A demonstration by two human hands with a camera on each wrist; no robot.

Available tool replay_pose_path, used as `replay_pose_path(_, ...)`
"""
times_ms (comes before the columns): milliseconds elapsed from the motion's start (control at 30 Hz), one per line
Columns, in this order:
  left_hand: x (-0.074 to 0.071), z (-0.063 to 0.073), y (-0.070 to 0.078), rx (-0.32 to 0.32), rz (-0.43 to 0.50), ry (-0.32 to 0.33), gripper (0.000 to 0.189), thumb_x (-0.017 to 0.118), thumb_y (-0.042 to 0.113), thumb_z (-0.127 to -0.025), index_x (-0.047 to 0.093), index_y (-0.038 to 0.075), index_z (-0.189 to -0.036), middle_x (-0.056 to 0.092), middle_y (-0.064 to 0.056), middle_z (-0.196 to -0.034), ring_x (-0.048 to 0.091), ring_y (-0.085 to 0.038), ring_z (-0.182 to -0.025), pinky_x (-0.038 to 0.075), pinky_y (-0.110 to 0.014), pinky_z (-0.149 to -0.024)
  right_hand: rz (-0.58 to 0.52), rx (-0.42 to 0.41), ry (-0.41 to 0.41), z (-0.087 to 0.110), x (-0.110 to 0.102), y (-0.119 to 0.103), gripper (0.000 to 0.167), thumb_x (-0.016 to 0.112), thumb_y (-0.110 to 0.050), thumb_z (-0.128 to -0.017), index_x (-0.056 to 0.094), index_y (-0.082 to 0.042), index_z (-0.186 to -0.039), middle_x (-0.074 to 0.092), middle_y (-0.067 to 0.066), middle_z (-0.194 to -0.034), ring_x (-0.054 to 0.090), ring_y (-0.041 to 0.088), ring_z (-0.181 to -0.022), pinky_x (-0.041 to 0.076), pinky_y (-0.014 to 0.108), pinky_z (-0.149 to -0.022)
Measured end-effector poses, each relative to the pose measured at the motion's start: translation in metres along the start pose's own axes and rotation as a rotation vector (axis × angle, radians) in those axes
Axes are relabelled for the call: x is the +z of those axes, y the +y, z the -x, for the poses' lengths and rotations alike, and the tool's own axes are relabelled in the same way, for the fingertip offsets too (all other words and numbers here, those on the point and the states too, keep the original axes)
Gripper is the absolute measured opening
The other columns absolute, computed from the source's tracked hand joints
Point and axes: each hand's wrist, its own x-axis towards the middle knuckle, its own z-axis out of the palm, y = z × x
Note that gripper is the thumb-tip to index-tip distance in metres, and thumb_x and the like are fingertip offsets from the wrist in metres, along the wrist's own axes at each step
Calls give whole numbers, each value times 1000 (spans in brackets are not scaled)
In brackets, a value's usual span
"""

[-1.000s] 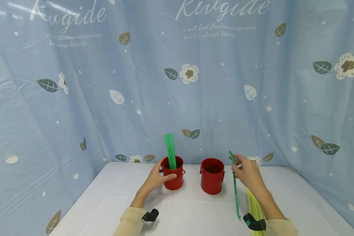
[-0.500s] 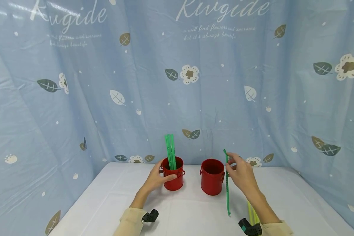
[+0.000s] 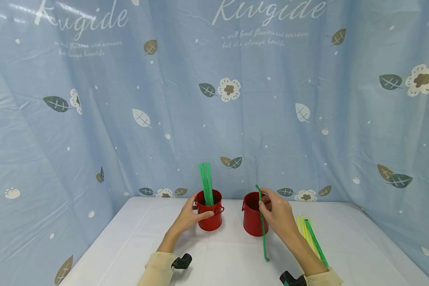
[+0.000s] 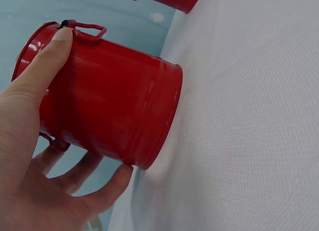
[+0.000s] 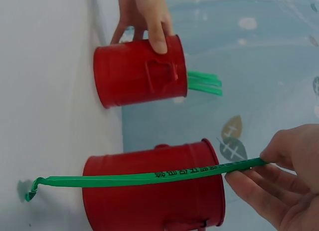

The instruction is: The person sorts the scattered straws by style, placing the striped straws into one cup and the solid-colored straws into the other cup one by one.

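Note:
My left hand (image 3: 189, 215) holds a red metal bucket (image 3: 210, 221) upright on the table, thumb on one side and fingers on the other in the left wrist view. Several long green wrapped sticks (image 3: 206, 182) stand up out of this bucket. Near its upper end, my right hand (image 3: 279, 212) pinches another thin green wrapped stick (image 5: 119, 180) with dark printing and a bent lower tip. That stick hangs in front of a second red bucket (image 3: 252, 222), crossing its rim in the head view; no sticks show above this rim.
On the white table (image 3: 221, 262) at the right lie several yellow sticks (image 3: 310, 238) with a green stick (image 3: 317, 243) beside them, partly hidden by the right forearm. A blue patterned curtain (image 3: 186, 139) hangs behind the table.
My right hand has moved left with its green stick, from right of the second bucket to in front of it. This uncovers the green stick by the yellow ones. The left hand stays put.

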Motion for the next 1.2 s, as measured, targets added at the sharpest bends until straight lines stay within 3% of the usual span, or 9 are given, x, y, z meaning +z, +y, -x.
replay_pose_path(267,5,-11,-30,1,-25,25,80,81,22,-80,40,11,-148,50,-11,-141,47,-31,-129,45,-54,-103,1,-13,10,0,1,-6,41,71,-7,-86,62,-6,-126,70,4,-90,67,11,-73,59,25,-67)
replay_pose_path(367,5,-13,-35,5,-33,18,79,82,26,-80,41,15,-147,51,-7,-141,47,-28,-129,46,-52,-102,-3,-14,9,0,1,-7,40,71,-7,-86,62,-6,-125,70,4,-90,67,11,-72,59,25,-67)
replay_pose_path(800,3,-11,-34,-31,-72,13,86,82,38,-78,38,19,-149,50,-4,-139,48,-25,-127,47,-47,-102,-80,-46,2,-21,11,-20,40,68,-7,-89,60,-10,-128,70,3,-90,69,10,-71,56,19,-62)
replay_pose_path(1067,3,-11,-33,-24,-55,8,85,82,36,-78,38,19,-149,49,-5,-141,47,-26,-129,46,-51,-104,-87,-144,33,-48,28,-35,39,67,-4,-90,60,-6,-128,70,7,-91,71,16,-71,59,28,-63)
replay_pose_path(1200,2,-12,-31,-28,-67,6,85,82,37,-78,38,21,-149,48,-5,-142,46,-26,-129,46,-51,-104,-107,-176,37,-64,36,-45,39,66,-4,-90,59,-5,-128,71,9,-92,72,19,-73,57,27,-58)
